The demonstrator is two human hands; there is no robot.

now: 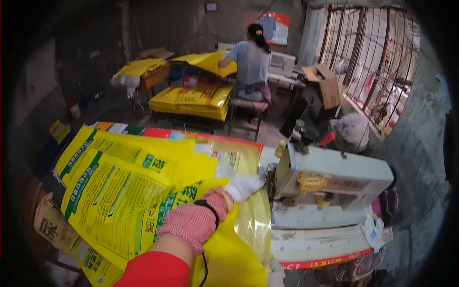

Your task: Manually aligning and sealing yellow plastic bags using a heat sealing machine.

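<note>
Overlapping sacks [129,205] on table [308,246], window [356,55] beyond

Bags [129,191] are lying left of the sewing machine [342,170] on the worktop [311,241].
Behind, a stack [189,103] is sitting left of a seated person [253,67]; a box [330,93] is resting right, near the window [368,57].

Barred window [368,62]; dim walls [162,24], seemingly concrete

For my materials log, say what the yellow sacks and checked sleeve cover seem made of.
Yellow sacks: probably plastic, smooth, slightly glossy, given their pale sheen and creases; film or weave unclear.
Checked sleeve cover: likely matte cloth, given its soft, puckered folds; fibre unclear.
</note>
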